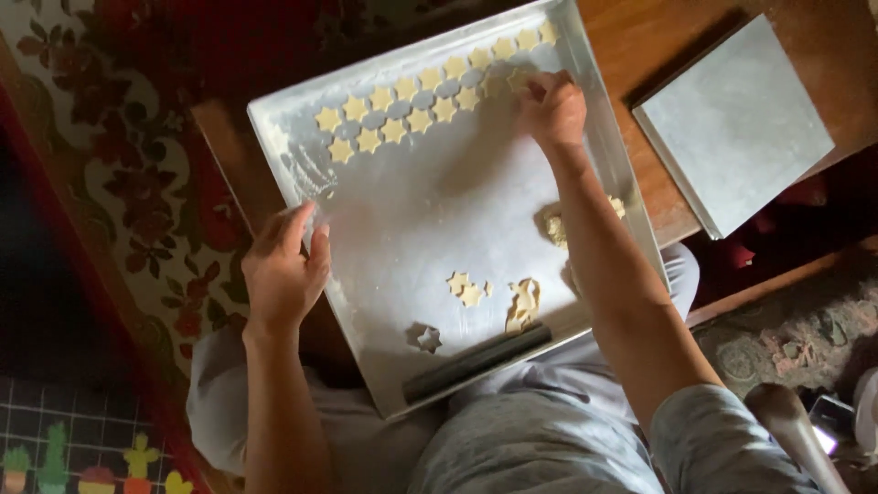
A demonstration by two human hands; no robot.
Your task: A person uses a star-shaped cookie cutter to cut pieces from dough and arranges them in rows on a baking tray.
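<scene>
Head view | left hand [282, 270] grip clasps metal tray [402, 220] rim | right hand [551, 110] grip pinches star-shaped dough piece [519, 80]

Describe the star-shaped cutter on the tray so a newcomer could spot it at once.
Start at the big floured metal tray. Near its closest edge, just left of the dark rolling pin, lies the star cutter. Unlike the yellow dough stars, it is a grey, hollow outline.
</scene>
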